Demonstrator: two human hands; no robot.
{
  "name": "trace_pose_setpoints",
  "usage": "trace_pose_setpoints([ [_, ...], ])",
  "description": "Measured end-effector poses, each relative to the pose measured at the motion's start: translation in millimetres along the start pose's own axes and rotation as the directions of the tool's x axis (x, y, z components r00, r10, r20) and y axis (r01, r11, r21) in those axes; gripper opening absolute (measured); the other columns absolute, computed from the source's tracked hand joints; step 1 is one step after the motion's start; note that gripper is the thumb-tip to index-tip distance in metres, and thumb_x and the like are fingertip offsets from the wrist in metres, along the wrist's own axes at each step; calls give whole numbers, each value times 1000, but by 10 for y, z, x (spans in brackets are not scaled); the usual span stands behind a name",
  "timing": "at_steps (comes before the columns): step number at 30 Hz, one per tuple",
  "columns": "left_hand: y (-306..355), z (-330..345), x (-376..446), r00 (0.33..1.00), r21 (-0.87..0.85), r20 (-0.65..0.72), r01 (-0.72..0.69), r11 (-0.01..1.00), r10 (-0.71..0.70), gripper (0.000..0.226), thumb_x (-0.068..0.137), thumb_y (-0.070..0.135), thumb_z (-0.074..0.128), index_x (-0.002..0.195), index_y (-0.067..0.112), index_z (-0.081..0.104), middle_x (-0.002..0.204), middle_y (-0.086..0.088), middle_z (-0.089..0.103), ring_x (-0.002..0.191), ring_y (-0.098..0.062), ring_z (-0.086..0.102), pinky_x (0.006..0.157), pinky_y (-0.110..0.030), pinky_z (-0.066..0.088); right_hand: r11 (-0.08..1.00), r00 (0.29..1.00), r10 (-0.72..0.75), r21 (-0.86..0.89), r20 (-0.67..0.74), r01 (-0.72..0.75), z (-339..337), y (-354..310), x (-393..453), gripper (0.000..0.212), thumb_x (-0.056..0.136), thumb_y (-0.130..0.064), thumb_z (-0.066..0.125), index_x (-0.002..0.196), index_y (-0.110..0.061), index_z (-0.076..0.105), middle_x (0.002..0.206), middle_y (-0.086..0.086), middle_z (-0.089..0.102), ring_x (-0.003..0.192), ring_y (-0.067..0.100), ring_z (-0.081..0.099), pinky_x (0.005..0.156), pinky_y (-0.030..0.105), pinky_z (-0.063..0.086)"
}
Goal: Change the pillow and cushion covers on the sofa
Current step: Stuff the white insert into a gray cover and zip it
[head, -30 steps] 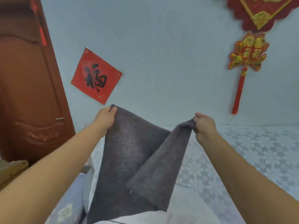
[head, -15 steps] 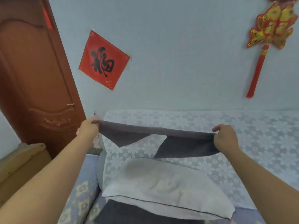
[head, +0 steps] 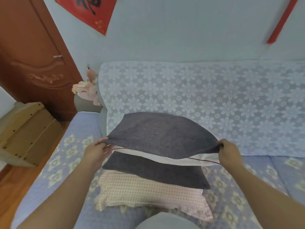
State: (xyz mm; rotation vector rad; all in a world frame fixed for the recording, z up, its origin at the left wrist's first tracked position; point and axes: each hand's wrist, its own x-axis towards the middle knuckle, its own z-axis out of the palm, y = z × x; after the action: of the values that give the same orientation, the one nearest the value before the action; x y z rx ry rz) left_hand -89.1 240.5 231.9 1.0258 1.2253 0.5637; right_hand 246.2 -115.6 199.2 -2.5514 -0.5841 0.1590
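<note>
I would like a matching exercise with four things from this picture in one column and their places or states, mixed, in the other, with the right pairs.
Things:
1. grey cover
2. checked cloth
3. lace throw
4. red paper

Places or states:
A. hangs on the wall
B. held at both ends by the left hand and right hand
C. drapes the sofa back
D. lies at the bottom of the pile on the seat

Pairs: 1-B, 2-D, 3-C, 4-A

Grey cover (head: 162,134) pinched at both near corners by left hand (head: 97,150) and right hand (head: 228,150). Spread over white pillow (head: 189,160). Stacked on grey cushion (head: 155,171) and checked pillow (head: 148,192), on sofa (head: 79,129).
</note>
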Motion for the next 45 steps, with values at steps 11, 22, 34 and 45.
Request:
trace_pose_setpoints([
  [11, 605, 194, -4, 976, -195, 148, -129, 972, 159, 28, 111, 12, 34, 133, 4, 50, 123, -13, 66, 113, -24, 65, 102, -39, 48, 897, 948, 270, 401, -166, -186, -484, -395, 331, 28, 101, -5, 38, 108, -12, 65, 102, 15, 64, 86, 29, 54, 73, 39, 45],
  [22, 1397, 308, -228, 925, -419, 38, -329, 846, 378, 36, 111, 11, 35, 146, 4, 36, 128, -20, 62, 113, -30, 68, 87, -42, 58, 829, 888, 287, 558, -360, -41, -1221, -1267, 462, 21, 104, -17, 39, 113, -16, 58, 95, 2, 58, 90, 25, 56, 79, 39, 46],
  [34, 3709, 443, -746, 719, -181, -92, -692, 699, 688, 29, 103, 11, 35, 127, 13, 52, 99, -4, 69, 83, -16, 72, 75, -34, 59, 585, 969, 189, 811, -156, 17, -2783, -2350, 1385, 14, 93, -15, 56, 80, -15, 53, 78, -1, 52, 80, 20, 55, 70, 25, 48],
  [45, 1498, 1019, 379, 801, 811, 585, -575, -107, 131, 82, 96, 65, 49, 159, 46, 0, 170, -1, -10, 155, -36, -11, 124, -57, 3, 875, 925, 122, 401, 361, -272, -831, -1346, 1196, 57, 98, -13, 60, 150, -14, 35, 149, 8, 42, 134, 28, 43, 105, 39, 37],
])
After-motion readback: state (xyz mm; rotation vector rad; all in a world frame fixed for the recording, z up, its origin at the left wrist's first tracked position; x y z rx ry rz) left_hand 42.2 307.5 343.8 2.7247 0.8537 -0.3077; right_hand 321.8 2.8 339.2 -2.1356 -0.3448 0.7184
